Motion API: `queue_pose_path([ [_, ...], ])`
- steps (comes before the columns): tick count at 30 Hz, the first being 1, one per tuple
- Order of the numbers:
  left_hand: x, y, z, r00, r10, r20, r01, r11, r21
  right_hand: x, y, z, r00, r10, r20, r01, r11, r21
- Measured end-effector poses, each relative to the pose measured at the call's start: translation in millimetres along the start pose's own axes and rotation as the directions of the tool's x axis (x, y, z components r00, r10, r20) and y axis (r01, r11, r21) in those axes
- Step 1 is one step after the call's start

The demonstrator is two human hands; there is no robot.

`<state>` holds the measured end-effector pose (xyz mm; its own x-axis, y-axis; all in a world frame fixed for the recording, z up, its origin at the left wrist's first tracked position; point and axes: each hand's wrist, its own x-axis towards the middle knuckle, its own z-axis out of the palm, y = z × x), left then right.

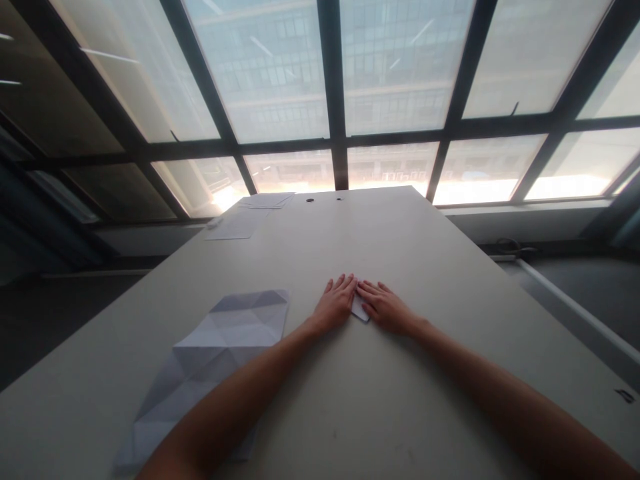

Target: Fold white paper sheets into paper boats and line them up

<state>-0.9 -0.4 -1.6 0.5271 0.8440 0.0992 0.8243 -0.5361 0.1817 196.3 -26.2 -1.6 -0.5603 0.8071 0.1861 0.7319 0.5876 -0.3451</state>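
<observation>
A small folded white paper (360, 309) lies on the white table (400, 247), near the middle of the view. My left hand (337, 301) rests flat over its left side, fingers stretched forward. From the right, my right hand (385, 303) lies palm down on the paper's other side, its fingers extended and a little apart. The fingertips of both hands nearly meet at the paper's far end, which they mostly cover. Under and beside my left forearm is a large creased sheet of paper (225, 343), partly hidden by the arm.
Several flat white sheets (235, 223) lie at the table's far left, with a small whitish item (214, 223) beside them. Two dark spots show near the far edge. A dark mark (624, 396) is at the right edge. Tall windows stand beyond the table.
</observation>
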Motion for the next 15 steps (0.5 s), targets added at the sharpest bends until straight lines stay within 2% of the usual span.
queue_pose_path([
  [4, 2.2, -3.8, 1.5, 1.000, -0.017, -0.010, 0.016, 0.999, -0.041, 0.3, 1.3, 2.2, 0.999, 0.032, 0.012, -0.031, 0.999, -0.024],
  [8, 5.6, -5.0, 0.7, 0.998, -0.028, -0.065, 0.023, 0.996, -0.085, 0.0, 0.3, 1.1, 0.998, 0.063, 0.018, -0.062, 0.997, -0.049],
  [11, 5.4, -2.7, -1.4, 0.997, 0.041, -0.064, -0.048, 0.992, -0.118, -0.4, 0.9, 0.4, 0.994, 0.105, 0.007, -0.104, 0.992, -0.066],
  [15, 2.6, 0.3, -2.9, 0.990, 0.141, 0.016, -0.139, 0.986, -0.094, 0.5, 7.3, 0.6, 0.988, 0.157, -0.004, -0.157, 0.984, -0.086],
])
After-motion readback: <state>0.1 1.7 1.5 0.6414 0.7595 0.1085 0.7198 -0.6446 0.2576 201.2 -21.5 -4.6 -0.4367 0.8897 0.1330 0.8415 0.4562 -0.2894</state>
